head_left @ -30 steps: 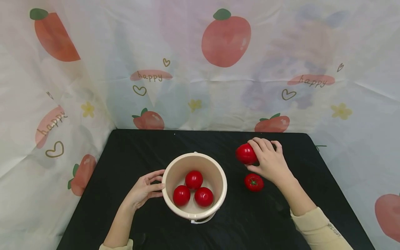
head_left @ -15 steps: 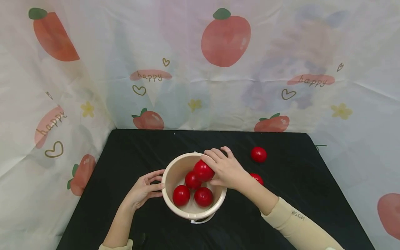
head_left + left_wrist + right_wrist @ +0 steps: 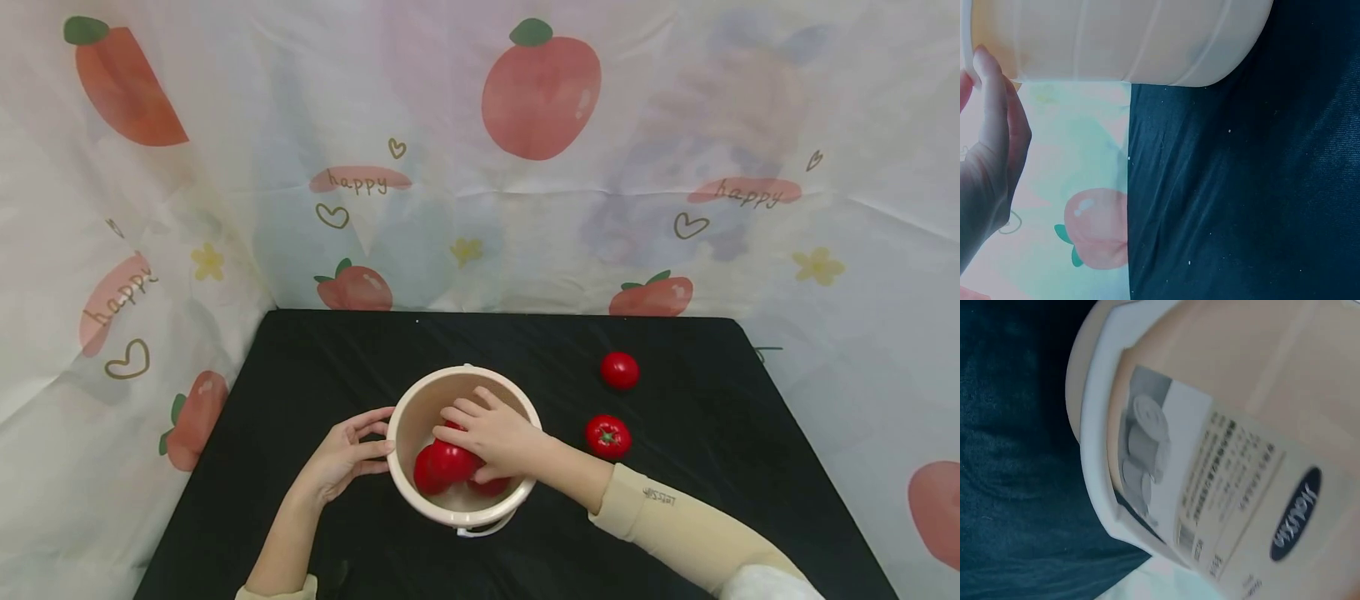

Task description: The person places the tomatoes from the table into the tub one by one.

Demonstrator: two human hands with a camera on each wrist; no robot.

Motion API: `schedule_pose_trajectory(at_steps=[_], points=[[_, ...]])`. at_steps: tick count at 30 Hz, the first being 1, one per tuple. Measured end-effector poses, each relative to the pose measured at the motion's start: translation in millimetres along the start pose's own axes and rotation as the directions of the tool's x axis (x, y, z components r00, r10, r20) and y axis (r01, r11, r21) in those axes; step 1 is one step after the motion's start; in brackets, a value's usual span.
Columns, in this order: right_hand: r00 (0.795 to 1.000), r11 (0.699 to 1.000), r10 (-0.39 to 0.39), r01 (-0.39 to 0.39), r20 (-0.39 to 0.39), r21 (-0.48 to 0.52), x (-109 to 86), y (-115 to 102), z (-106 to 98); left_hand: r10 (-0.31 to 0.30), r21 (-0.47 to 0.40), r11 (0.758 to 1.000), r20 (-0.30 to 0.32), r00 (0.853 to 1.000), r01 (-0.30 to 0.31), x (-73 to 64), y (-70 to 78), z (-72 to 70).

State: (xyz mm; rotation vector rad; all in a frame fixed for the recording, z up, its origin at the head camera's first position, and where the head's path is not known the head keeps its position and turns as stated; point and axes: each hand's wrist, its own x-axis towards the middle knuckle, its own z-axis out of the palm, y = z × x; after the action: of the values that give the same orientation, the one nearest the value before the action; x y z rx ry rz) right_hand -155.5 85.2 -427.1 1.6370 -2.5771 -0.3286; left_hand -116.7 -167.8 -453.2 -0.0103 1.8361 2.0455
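A cream bucket (image 3: 405,479) stands on the black-covered table, holding several shiny red tomatoes. My left hand (image 3: 347,458) is at the bucket's left rim, thumb and fingertips holding its edge; the left wrist view shows these fingers (image 3: 994,106) right at the rim. Inside the bucket, my right hand (image 3: 498,437) grips a red tomato (image 3: 453,462) from above. Another tomato (image 3: 427,473) lies to its left, and one more (image 3: 489,487) is partly hidden under the hand. The right wrist view shows only the bucket's outer wall with a printed label (image 3: 1235,494).
To the right of the bucket, two more tomatoes lie on the table: one farther back (image 3: 620,370), one nearer with a green stem (image 3: 608,437). The bucket's white handle (image 3: 486,528) hangs at its front. A fruit-printed curtain (image 3: 450,233) borders the table's back and sides.
My right hand has carried a tomato leftward from the table's right side, over the rim and down into the bucket. The left hand has stayed at the rim.
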Motion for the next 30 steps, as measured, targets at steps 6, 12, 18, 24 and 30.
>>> schedule_pose_trajectory(at_steps=[6, 12, 18, 24, 30], points=[[0.997, 0.997, -0.062, 0.064, 0.044, -0.040, 4.9, -6, 9, 0.001, -0.004, 1.000, 0.001, 1.000, -0.001, 0.5, 0.4, 0.5], [0.988, 0.987, -0.133, 0.139, 0.079, -0.084, 9.3, -13, 14, -0.003, -0.005, 1.000, -0.001, 1.000, 0.003, 0.1, 0.3, 0.1], [0.983, 0.981, -0.159, 0.168, 0.092, -0.097, 12.7, -19, 15, -0.012, 0.002, 1.000, -0.014, 1.000, 0.012, 0.1, -1.2, -0.5], [0.973, 0.962, -0.189, 0.211, 0.136, -0.175, 11.5, -23, 16, -0.013, 0.005, 1.000, -0.015, 1.000, 0.013, 0.4, -1.9, 0.2], [0.970, 0.959, -0.193, 0.218, 0.145, -0.183, 11.6, -24, 16, -0.010, 0.000, 1.000, -0.019, 1.000, 0.010, 0.4, -1.8, 0.9]])
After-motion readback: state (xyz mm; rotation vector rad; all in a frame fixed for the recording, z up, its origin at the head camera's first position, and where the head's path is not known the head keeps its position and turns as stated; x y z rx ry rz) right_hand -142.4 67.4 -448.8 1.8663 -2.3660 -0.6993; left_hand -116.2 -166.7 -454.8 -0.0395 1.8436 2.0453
